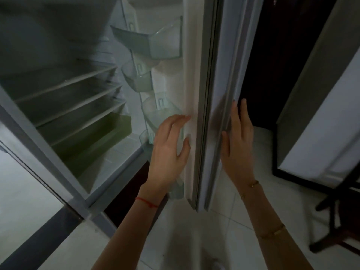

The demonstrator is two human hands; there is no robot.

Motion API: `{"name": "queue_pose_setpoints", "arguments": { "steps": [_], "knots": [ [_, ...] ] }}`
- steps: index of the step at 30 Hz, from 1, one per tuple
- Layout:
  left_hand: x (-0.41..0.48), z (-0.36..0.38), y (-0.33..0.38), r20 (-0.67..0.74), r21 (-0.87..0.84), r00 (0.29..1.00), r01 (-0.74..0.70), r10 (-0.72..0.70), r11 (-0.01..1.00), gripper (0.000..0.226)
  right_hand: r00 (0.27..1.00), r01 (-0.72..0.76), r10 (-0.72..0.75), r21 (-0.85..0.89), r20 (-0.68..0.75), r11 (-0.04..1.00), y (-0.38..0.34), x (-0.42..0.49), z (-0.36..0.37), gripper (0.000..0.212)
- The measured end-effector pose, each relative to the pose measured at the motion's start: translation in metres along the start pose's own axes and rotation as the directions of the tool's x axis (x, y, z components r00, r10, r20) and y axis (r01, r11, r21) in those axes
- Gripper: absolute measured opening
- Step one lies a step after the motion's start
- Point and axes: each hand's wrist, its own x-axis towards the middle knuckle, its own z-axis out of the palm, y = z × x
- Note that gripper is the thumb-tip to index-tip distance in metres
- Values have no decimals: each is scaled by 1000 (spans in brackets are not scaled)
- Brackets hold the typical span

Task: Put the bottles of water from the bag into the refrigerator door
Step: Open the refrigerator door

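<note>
The refrigerator door [196, 75] stands open, seen edge-on in the middle of the head view. Clear door bins [155, 41] line its inner side; I see no bottles in them. My left hand [169, 151] rests with spread fingers on the door's inner edge, near the lower bins. On the door's outer face lies my right hand [238, 147], flat, fingers pointing up. Neither hand holds anything. No bag and no water bottles are in view.
The fridge interior [64, 90] on the left has several glass shelves and a greenish drawer [93, 141] at the bottom. A dark doorway lies behind the door. At the right are a white panel [321, 123] and a dark chair frame [335, 221] on the white tiled floor.
</note>
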Motion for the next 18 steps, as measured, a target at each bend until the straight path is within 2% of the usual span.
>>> {"name": "queue_pose_setpoints", "arguments": {
  "steps": [6, 12, 18],
  "knots": [
    [21, 52, -2, 49, -30, 999, -3, 5, 1000, 40, 999, -33, 32, -73, -9, 997, 51, 24, -13, 60],
    [50, 102, 6, 47, -43, 999, -11, 13, 999, 36, 999, -38, 37, -21, -35, 999, 102, 53, -17, 58],
    [80, 148, 10, 50, -16, 999, -18, 19, 1000, 36, 999, -41, 41, 26, 14, 999, 151, 83, -20, 59]
  ]
}}
